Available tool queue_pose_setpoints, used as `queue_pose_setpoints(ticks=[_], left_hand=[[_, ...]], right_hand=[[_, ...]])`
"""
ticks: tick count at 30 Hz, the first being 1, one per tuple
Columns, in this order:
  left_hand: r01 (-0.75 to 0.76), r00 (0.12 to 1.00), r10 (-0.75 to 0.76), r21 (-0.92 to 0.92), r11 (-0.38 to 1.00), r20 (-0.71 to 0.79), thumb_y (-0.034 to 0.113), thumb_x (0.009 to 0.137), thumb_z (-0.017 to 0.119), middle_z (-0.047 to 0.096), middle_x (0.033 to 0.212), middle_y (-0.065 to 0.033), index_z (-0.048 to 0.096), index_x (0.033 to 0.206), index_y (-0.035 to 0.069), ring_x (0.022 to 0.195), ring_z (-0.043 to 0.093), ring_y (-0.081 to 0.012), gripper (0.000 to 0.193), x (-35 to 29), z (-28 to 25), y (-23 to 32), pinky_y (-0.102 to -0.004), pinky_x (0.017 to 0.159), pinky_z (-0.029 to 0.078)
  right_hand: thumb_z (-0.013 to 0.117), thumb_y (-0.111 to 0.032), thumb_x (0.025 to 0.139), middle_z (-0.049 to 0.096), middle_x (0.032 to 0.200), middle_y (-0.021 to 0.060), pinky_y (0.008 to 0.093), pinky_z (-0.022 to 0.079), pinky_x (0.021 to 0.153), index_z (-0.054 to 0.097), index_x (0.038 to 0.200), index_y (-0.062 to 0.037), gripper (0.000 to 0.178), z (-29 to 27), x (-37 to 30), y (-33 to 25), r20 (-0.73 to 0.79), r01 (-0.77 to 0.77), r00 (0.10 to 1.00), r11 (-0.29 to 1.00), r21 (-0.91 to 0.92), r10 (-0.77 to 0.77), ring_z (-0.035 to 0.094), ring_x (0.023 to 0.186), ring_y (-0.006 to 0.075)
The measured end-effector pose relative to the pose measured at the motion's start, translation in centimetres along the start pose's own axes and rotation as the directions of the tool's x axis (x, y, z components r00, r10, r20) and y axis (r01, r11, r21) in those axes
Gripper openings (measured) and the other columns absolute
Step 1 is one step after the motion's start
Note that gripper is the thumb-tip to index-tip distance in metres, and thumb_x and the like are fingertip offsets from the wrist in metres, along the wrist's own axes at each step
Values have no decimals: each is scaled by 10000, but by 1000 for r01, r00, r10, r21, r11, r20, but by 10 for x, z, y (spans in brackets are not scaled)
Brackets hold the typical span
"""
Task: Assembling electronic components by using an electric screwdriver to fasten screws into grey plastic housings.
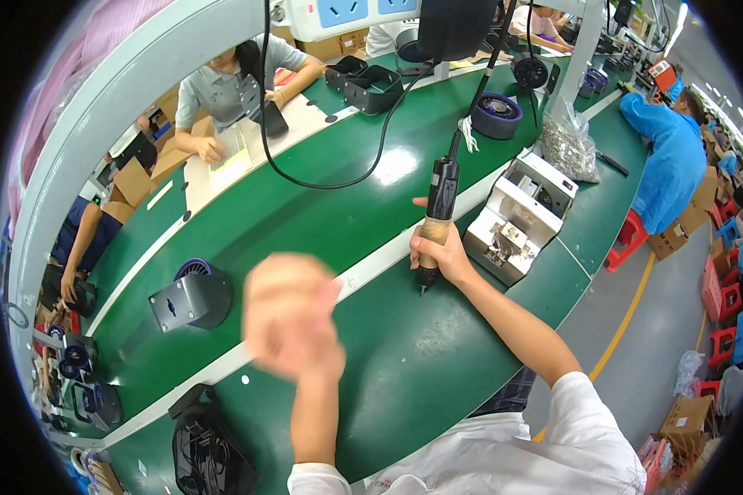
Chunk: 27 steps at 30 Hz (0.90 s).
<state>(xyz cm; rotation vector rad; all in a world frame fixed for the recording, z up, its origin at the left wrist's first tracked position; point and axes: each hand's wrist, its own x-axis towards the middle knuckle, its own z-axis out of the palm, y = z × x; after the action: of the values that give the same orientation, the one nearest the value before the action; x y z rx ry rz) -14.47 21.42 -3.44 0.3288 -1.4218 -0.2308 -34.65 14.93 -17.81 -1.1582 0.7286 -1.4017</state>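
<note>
My right hand grips an electric screwdriver, its bit pointing down just over the green table. A cord runs up from the tool's top. My left hand, raised over the white strip along the table, is smeared by motion, so its fingers and anything in them cannot be made out. Left of it stands a dark grey housing with a purple-ringed fan. Beside my right hand sits a white and metal screw feeder.
A bag of screws lies behind the feeder, near a black-handled tool. Farther back is a round purple-rimmed fan part. A glossy black part rests at lower left. A black cable hangs overhead. Other people work across and along the table.
</note>
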Motion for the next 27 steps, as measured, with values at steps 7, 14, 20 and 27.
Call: queue_pose_setpoints(ticks=[7,14,20,27], left_hand=[[447,780,-553,358,820,292,145,924,551,604,1070,-151,607,1087,9,982,593,-282,219,-94,14,-128,-362,858,460],[47,560,-595,696,717,576,130,847,606,486,1291,-159,543,1260,59,1211,465,-342,424,-120,20,-136,-432,1011,369],[35,536,-628,728,684,564,113,835,610,498,1284,-148,541,1265,61,1216,460,-338,438,-121,23,-133,-430,1015,365],[254,597,-616,608,752,514,108,840,613,551,1201,-152,546,1226,34,1136,517,-354,398,-95,50,-181,-421,961,421]], right_hand=[[642,-116,821,557,728,62,307,503,556,268,1407,-36,699,9,3,7,43,6,999,998,68,-9,584,610,158],[664,-72,839,579,781,31,271,493,570,307,1405,-27,670,4,5,15,120,-10,993,988,156,-9,581,627,119],[674,-78,846,575,786,26,259,488,570,311,1397,-5,664,1,2,15,123,-23,992,985,173,2,571,629,108],[659,-67,828,557,765,33,269,476,558,306,1404,-38,676,-4,4,20,109,-53,993,989,138,38,563,610,118]])
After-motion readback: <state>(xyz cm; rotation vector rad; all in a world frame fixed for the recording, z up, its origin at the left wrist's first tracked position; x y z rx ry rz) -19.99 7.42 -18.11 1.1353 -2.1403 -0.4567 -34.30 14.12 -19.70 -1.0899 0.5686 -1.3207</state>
